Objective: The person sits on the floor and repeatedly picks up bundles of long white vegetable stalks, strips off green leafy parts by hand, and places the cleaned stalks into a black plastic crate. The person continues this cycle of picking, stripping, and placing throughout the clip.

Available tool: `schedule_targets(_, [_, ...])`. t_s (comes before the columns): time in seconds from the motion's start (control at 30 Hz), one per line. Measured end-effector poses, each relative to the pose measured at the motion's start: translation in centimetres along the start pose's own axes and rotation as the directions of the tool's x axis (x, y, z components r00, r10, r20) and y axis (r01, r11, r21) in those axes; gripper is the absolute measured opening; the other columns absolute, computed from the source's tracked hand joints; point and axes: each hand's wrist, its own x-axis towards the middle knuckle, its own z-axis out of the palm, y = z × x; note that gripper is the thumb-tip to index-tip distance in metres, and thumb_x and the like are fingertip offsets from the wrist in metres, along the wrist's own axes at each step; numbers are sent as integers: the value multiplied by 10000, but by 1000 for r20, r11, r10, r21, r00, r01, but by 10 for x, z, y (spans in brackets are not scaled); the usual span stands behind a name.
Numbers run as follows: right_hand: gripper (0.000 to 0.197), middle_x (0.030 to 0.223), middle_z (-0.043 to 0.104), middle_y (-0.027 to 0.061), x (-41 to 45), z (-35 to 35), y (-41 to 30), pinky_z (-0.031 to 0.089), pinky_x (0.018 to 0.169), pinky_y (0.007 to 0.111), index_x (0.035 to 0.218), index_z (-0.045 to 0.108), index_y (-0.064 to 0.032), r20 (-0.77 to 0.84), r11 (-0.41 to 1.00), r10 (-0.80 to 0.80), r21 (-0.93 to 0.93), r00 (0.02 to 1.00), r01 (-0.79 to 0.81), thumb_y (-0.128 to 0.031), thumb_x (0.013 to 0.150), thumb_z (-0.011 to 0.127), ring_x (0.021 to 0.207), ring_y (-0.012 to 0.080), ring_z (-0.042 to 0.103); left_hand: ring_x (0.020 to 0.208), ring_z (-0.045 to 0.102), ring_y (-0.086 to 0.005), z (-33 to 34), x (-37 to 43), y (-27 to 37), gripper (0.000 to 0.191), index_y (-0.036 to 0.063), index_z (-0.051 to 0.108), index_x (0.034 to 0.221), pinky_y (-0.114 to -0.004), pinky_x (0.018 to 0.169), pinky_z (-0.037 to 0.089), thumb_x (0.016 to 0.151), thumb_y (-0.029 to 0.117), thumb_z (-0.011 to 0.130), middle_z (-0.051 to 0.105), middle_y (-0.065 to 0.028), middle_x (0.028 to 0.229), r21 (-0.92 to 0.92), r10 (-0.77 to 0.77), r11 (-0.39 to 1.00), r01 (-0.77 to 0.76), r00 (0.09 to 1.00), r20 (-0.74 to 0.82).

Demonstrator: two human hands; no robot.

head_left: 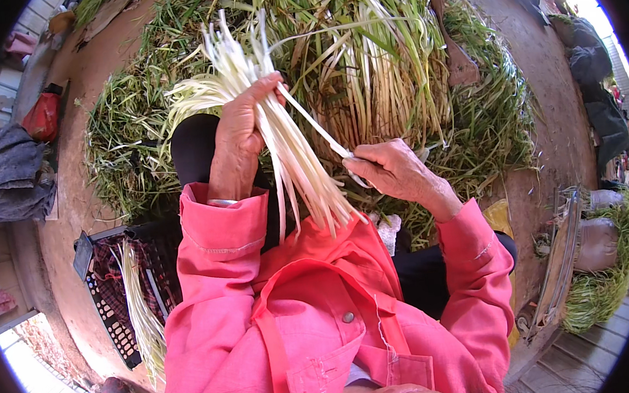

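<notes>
My left hand (pixel 244 116) is closed around a bundle of long, pale, peeled-looking leafy stalks (pixel 300 159). Their whitish tops fan out above the fist, and their cut-looking ends hang over the lap of my red apron (pixel 324 251). To the right, my right hand (pixel 393 171) pinches the lower end of a single stalk (pixel 314 119) that slants away from the bundle. A thin pale strip shows below those fingers; whether it is peel or a small tool, I cannot tell. Beyond both hands lies a thick heap of untrimmed stalks (pixel 378 91) with green leaves.
Green leaf trimmings (pixel 126 128) surround the heap on the brown floor (pixel 550 95). A brown wooden-looking paddle (pixel 460 63) lies at its right. On my left stands a black plastic crate (pixel 115 323) with pale stalks (pixel 137 304) over checked cloth. Bundled greens (pixel 594 296) lie far right.
</notes>
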Motion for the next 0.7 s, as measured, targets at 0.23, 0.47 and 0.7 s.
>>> schedule_targets(0.23, [278,557,451,177,-45,-19,25,357,454,392,705,546,6,-60,992,83,-87,995,-88,-205,885,572,492,359,462,631,588,-135,-20,3,26,163,-3,593,900,-249,589,501,777,68,671,621,-74,729,-73,99,992,-99,995,6])
schedule_targets(0.47, [308,682,571,182,-108,-40,97,450,583,409,759,598,-13,-5,728,536,-503,844,-465,-315,786,654,643,366,560,643,603,-161,-16,-1,19,221,-32,596,944,-262,606,515,762,60,682,638,-107,773,40,135,991,-131,987,-91])
schedule_targets(0.7, [337,821,590,33,-47,-14,33,407,528,262,1034,589,-23,-86,948,295,146,951,-281,-257,810,681,616,95,493,655,625,-167,-1,-4,-4,247,-14,591,967,-277,611,540,757,65,695,649,-109,804,28,15,999,-16,1000,8])
